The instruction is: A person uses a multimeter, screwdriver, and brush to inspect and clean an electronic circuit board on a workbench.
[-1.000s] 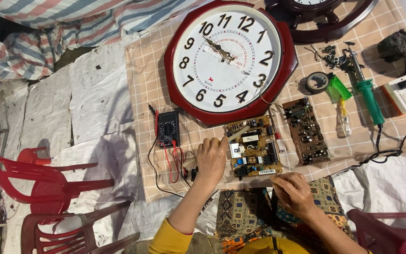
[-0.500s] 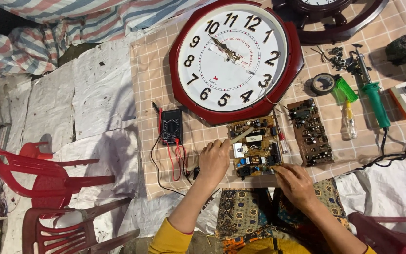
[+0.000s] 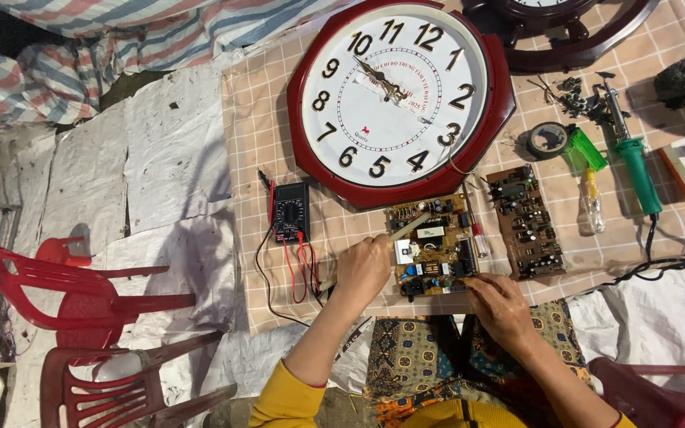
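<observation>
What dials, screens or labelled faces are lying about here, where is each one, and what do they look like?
Wall clock: top middle of the checked cloth, eight-sided dark red frame, round white face, black numerals, gold hands.
Second clock: upper right edge, dark wheel-shaped frame, mostly cut off.
Meter: left of the circuit board under the hands, small black box, dark display, red and black leads.
No packages or signs visible.

The left hand (image 3: 362,269) hides its probe tip, seemingly; the ship-wheel clock (image 3: 564,28) is cut off
</observation>
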